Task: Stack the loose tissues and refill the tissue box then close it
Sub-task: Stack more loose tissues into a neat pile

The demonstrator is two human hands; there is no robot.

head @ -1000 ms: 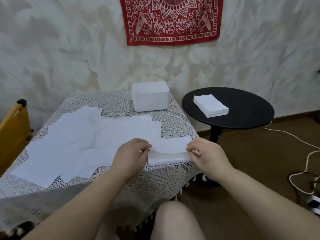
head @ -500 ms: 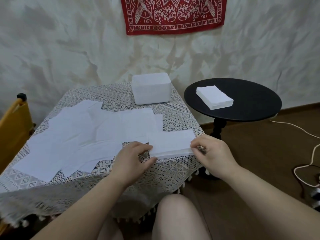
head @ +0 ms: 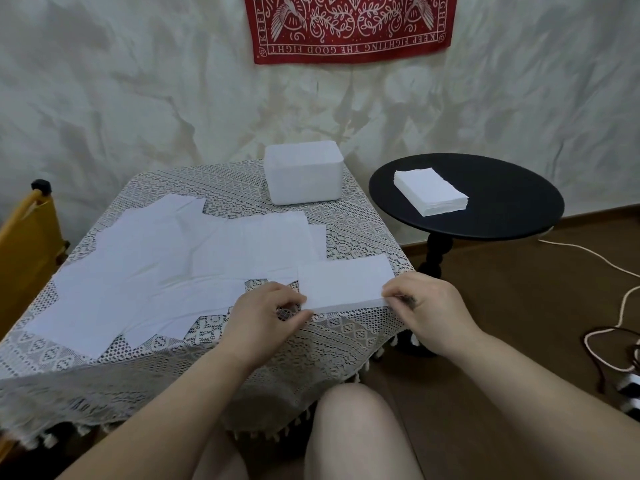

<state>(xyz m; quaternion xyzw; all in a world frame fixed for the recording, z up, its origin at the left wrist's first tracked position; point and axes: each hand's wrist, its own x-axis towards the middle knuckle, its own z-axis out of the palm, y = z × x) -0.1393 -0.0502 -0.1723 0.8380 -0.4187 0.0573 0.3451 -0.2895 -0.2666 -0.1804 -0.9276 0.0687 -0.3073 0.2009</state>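
White paper is what both hands hold: a small stack of tissues (head: 343, 284) lies at the near right corner of the table, and compared with one second ago it sits flatter on the cloth, with its edges more even. The left hand (head: 266, 315) has its fingers curled and pinches the left end of the stack, the thumb under the near edge; before, it covered more of that end. The right hand (head: 424, 301) pinches the right end with bent fingers, much as it did half a second ago. The camera has tipped a little downward since then, so the wall hanging (head: 349, 27) is cut off higher at the top. The loose tissues (head: 166, 268) are thin, flat, rectangular sheets, which overlap each other over the left and middle part of the lace tablecloth (head: 346, 337); they have not moved. The cloth is pale grey with an open woven pattern and small tassels on the hem. The tissue box (head: 304, 176), white, matt and with rounded corners, stands at the far edge of the table, apart from the hands. A second, thicker stack of tissues (head: 431, 191) rests on the round black side table (head: 512, 209), which has a smooth top and a turned leg. A yellow wooden chair (head: 29, 244) stands at the left.
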